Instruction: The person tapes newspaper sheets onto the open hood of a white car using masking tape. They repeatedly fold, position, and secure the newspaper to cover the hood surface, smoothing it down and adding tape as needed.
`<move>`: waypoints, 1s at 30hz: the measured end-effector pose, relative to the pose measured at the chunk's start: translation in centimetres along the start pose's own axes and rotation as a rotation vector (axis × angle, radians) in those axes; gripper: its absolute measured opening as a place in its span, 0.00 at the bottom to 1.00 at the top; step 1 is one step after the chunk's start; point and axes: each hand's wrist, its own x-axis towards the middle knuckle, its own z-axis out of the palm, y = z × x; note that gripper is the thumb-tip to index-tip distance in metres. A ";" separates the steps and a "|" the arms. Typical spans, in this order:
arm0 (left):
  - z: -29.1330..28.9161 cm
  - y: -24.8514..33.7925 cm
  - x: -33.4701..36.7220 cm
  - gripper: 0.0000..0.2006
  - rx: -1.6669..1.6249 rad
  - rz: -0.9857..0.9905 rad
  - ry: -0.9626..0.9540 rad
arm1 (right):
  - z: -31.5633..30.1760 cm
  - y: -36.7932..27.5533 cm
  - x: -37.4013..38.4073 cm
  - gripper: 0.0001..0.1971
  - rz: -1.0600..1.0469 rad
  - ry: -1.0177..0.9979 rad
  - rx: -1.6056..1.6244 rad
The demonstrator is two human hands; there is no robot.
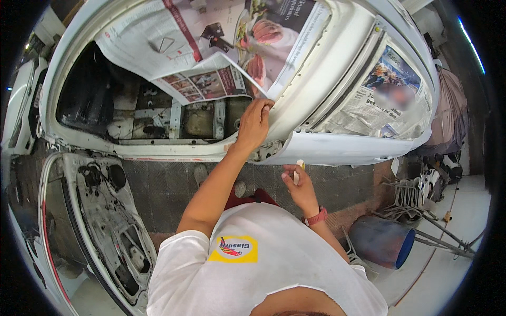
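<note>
White bodywork (311,76) is being brightly lit, while the cabin's left end (84,102) is being shadowed. Edges are being bowed (a glaring light strip (470,45) being caught upper right); the smaller newspaper (382,100) is being partly blurred.

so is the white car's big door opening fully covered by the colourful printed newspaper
Only partly: the newspaper spans the upper part of the opening, while the interior shows below its lower edge.

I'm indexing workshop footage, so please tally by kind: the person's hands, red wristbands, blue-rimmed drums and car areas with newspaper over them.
Hands: 2 (left hand, right hand)
Red wristbands: 1
Blue-rimmed drums: 1
Newspapered areas: 2 (larger area, smaller area)
Total: 6
</note>
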 end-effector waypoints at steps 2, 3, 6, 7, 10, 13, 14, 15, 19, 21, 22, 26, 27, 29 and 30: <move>0.3 0.7 0.3 0.09 0.005 -0.007 0.023 | -0.2 0.5 0.0 0.15 -0.037 0.024 0.023; 0.4 0.9 0.5 0.09 -0.004 0.002 0.028 | -0.3 0.8 0.0 0.15 -0.041 0.030 0.056; 0.6 1.7 1.2 0.10 -0.006 -0.026 0.024 | -0.4 1.9 -0.1 0.15 -0.089 0.079 0.070; 0.5 1.9 1.5 0.10 0.005 -0.037 0.002 | -0.4 2.2 -0.1 0.15 -0.086 0.076 0.067; 0.6 2.8 2.6 0.11 0.024 -0.004 0.003 | -0.4 1.9 0.1 0.15 -0.107 0.097 0.070; 0.8 3.6 3.2 0.13 -0.025 -0.039 -0.004 | -0.9 -0.8 0.4 0.14 -0.155 0.158 0.077; 0.8 3.7 3.3 0.13 -0.044 -0.048 -0.010 | -1.6 -2.4 0.3 0.14 -0.184 0.192 0.073; 0.9 3.8 3.3 0.13 -0.079 -0.044 -0.011 | -2.5 -4.1 0.1 0.14 -0.170 0.219 0.069; 0.2 2.9 3.1 0.15 -0.030 -0.056 -0.078 | -9.0 -13.6 1.4 0.17 -0.584 0.509 -0.142; -0.1 2.1 3.4 0.16 -0.149 -0.147 -0.150 | -12.7 -18.9 2.4 0.18 -0.752 0.628 -0.237; -0.3 1.8 3.5 0.16 -0.168 -0.145 -0.164 | -14.4 -21.7 3.3 0.19 -0.823 0.675 -0.311; -0.7 1.1 2.8 0.15 -0.083 -0.175 -0.187 | -18.1 -32.4 9.1 0.23 -1.149 0.782 -0.424; -1.0 1.0 2.3 0.15 -0.057 -0.166 -0.189 | -18.5 -34.8 11.0 0.22 -1.214 0.806 -0.480; -1.3 0.5 2.0 0.14 -0.096 -0.166 -0.234 | -18.6 -38.9 14.7 0.22 -1.180 0.804 -0.591; -1.8 0.1 1.6 0.15 -0.076 -0.156 -0.272 | -18.6 -40.8 16.7 0.23 -1.203 0.785 -0.656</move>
